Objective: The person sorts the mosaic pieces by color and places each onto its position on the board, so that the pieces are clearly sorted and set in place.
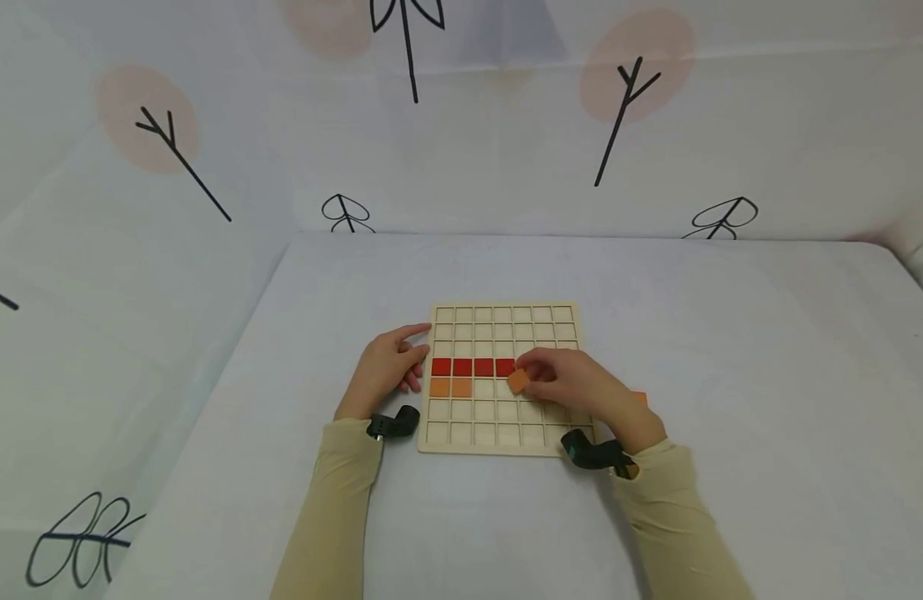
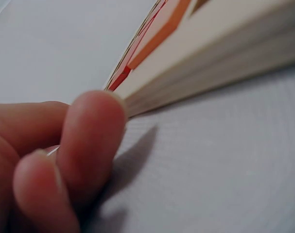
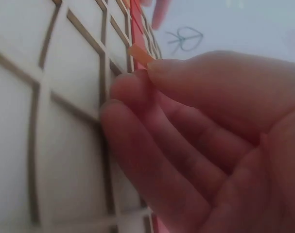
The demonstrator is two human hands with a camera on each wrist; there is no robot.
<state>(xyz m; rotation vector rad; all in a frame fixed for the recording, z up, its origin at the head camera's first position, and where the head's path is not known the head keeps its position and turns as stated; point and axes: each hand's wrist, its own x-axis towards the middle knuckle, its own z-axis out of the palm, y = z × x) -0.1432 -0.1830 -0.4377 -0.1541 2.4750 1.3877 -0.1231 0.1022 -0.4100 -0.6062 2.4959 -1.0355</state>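
A square wooden grid board (image 1: 499, 450) lies on the table. Four-sided red tiles (image 1: 463, 367) line up from its left edge across one row, and two orange tiles (image 1: 450, 388) sit side by side just below them. My right hand (image 1: 574, 382) pinches another orange tile (image 1: 518, 382) between thumb and fingers, tilted over the grid near the end of the red row. In the right wrist view that tile shows edge-on at the thumb tip. At the board's left side rests my left hand (image 1: 386, 367), its fingertips against the edge and holding nothing.
Part of an orange piece (image 1: 640, 398) shows beyond the right forearm, mostly hidden by it. Dark cameras (image 1: 393, 422) are strapped at both wrists. A white cloth (image 1: 769, 375) covers the table, and a patterned curtain (image 1: 506, 150) hangs behind.
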